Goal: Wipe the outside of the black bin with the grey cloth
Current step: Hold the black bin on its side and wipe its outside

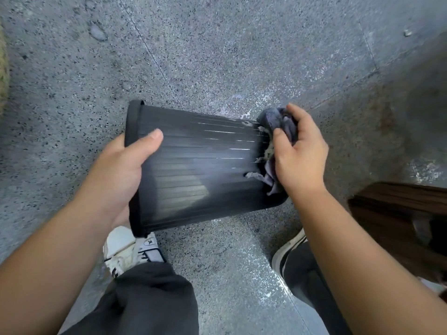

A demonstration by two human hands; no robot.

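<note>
The black bin is ribbed and lies on its side in the air above the floor, rim to the left, base to the right. My left hand grips the rim end, thumb across the ribbed wall and fingers hidden inside or behind. My right hand holds the crumpled grey cloth pressed against the base end of the bin. Part of the cloth is hidden under my palm. Dusty grey streaks show on the wall nearest me.
Speckled grey stone floor lies all around. My two legs and shoes stand below the bin. A dark brown wooden piece of furniture sits at the right, by a grey wall.
</note>
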